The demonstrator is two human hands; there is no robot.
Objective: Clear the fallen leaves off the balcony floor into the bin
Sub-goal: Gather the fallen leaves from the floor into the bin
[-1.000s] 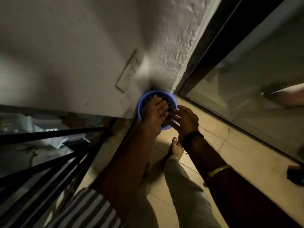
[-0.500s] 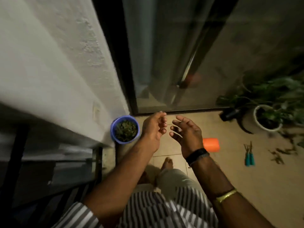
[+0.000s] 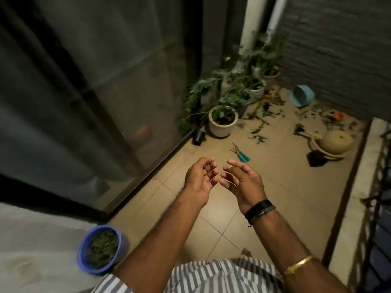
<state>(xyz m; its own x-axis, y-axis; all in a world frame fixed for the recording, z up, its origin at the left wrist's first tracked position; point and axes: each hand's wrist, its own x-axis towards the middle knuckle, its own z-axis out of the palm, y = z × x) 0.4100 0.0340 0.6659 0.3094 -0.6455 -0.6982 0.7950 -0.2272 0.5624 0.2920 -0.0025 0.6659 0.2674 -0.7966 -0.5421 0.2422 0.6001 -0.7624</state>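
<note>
Both hands raised over tiled floor, palms facing, nothing held: left hand (image 3: 200, 178) and right hand (image 3: 243, 179) fingers loosely curled, spread. Round blue plastic bin (image 3: 101, 249) upright at lower left, mouth upward, leaf-filled. Loose green fallen leaves (image 3: 259, 129) scattered far ahead, near the potted plants (image 3: 224, 115).

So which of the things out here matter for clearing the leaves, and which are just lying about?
For the job:
- purple bin, already holding leaves
- fallen leaves near the pots
- left hand and right hand, both empty

Lying about:
- teal-handled tools
- white plant pot
- blue bucket
- beige watering can
</note>
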